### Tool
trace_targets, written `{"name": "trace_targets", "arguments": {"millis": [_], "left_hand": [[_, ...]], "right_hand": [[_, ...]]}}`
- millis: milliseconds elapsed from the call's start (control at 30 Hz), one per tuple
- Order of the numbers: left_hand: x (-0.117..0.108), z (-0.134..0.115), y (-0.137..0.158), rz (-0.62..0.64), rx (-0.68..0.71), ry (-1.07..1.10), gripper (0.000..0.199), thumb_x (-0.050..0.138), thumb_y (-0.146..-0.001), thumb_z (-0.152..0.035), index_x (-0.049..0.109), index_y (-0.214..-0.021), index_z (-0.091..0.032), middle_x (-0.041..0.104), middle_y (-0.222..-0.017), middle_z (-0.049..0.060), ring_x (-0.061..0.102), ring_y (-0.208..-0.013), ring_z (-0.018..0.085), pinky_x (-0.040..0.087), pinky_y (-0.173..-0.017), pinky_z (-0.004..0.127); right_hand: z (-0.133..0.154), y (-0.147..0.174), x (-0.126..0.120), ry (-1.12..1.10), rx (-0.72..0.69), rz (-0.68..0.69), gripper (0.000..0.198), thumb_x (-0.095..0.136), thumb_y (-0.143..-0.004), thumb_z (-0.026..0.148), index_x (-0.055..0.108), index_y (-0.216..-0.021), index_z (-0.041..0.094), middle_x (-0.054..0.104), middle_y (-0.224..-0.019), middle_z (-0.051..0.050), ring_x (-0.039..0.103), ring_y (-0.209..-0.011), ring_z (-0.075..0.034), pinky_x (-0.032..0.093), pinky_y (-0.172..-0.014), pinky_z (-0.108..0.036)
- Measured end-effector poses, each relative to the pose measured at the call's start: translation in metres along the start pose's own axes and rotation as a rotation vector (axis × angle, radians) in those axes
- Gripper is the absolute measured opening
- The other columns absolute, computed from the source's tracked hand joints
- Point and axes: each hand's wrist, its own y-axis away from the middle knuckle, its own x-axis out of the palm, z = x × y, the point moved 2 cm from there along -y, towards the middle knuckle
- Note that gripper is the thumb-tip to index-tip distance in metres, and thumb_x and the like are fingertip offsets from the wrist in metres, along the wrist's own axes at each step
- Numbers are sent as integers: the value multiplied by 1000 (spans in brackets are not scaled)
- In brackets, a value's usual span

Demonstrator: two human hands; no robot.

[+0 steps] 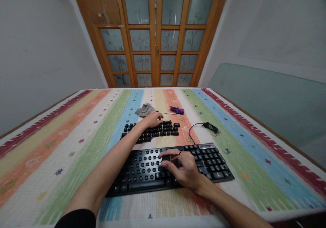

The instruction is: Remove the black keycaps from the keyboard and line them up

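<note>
A black keyboard (142, 185) lies across the near part of the table, many of its key positions in the left and middle bare of caps. Over its middle, my right hand (187, 170) is closed, thumb and forefinger pinching a black keycap (166, 158). A thin line shows by these fingers; I cannot make out what it is. My left hand (153, 118) reaches past the keyboard to rows of loose black keycaps (165, 129), fingers bent down and somewhat apart, with nothing visible in them. My left forearm covers part of those rows.
Behind the keycaps lie a crumpled grey cloth (145, 110), a thin rod (168, 113) and a purple cloth (177, 110). The keyboard's bundled cable (211, 127) rests at the right. A striped tablecloth (84, 163) covers the table; wooden glazed doors (155, 27) stand beyond.
</note>
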Motion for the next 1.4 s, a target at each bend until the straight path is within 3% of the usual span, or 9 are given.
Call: {"name": "trace_targets", "arguments": {"millis": [567, 800, 967, 1133, 1233, 1400], "left_hand": [[-2, -1, 3, -24, 36, 8, 25, 54, -83, -13, 70, -103, -12, 74, -97, 10, 66, -91, 23, 49, -90, 35], [-22, -1, 17, -129, 26, 31, 24, 50, -87, -15, 70, -100, -14, 73, -99, 11, 64, -89, 21, 48, -86, 33], [-43, -7, 47, -203, 26, 92, 42, 35, -101, -32, 67, -81, -15, 72, -81, 8, 65, -79, 19, 48, -79, 32], [-50, -26, 94, -199, 56, 223, 33, 32, -103, -27, 62, -105, -16, 72, -82, 4, 66, -74, 16, 49, -76, 30], [-46, -42, 124, -186, 133, 261, 32, 34, -100, -18, 52, -126, -18, 71, -90, 3, 64, -74, 14, 50, -76, 29], [-29, -58, 162, -200, 187, 277, 29, 44, -98, -22, 53, -125, -20, 67, -111, 8, 62, -101, 19, 50, -89, 35]], "right_hand": [[-2, 1, 1, -4, 42, 30, 21, 60, -95, 33, 66, -83, 16, 77, -82, -6, 56, -43, -8, 44, -44, -22], [-5, 1, -1, 19, 75, 41, 23, 59, -95, 35, 67, -87, 15, 76, -80, -7, 61, -49, -11, 46, -47, -22], [-8, -1, -6, 46, 123, 69, 27, 58, -95, 38, 68, -89, 14, 75, -76, -7, 62, -52, -12, 46, -49, -24], [-10, -4, -8, 20, 193, 189, 30, 57, -94, 42, 70, -89, 15, 74, -77, -6, 61, -53, -12, 44, -49, -24], [-10, -2, -7, -14, 208, 287, 30, 58, -93, 43, 70, -89, 15, 73, -76, -5, 60, -53, -12, 42, -49, -23], [-11, 2, -5, -21, 185, 397, 27, 61, -92, 41, 70, -87, 16, 68, -65, -2, 55, -49, -10, 40, -49, -22]]}}
